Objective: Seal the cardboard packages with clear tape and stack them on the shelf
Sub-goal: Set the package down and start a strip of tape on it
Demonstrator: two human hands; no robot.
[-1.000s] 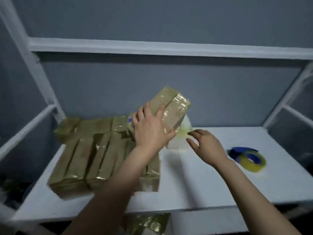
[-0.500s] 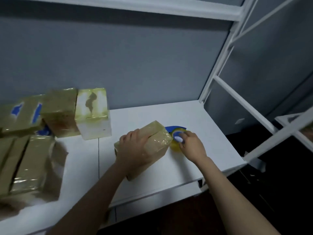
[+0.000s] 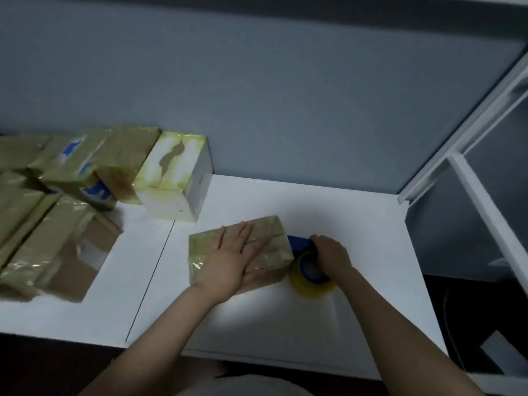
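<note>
Dim grey wall (image 3: 285,95), white metal frame (image 3: 485,210)

Single head-worn view, wide-angle, looking forward and steeply down onto a white shelf (image 3: 285,324). The camera sits close, above the shelf's near edge. Both forearms enter from the bottom of the frame and reach up toward centre. The left hand (image 3: 228,261), right hand (image 3: 333,254) and tape (image 3: 311,284) land just below frame centre, near the lens. The view faces the grey wall (image 3: 271,95), which fills the upper half. Aim is toward the shelf's right end: a white frame post (image 3: 471,124) slants down the right side, and stacked packages (image 3: 57,195) are cut off at the left edge. Edges are slightly blurred.
</note>
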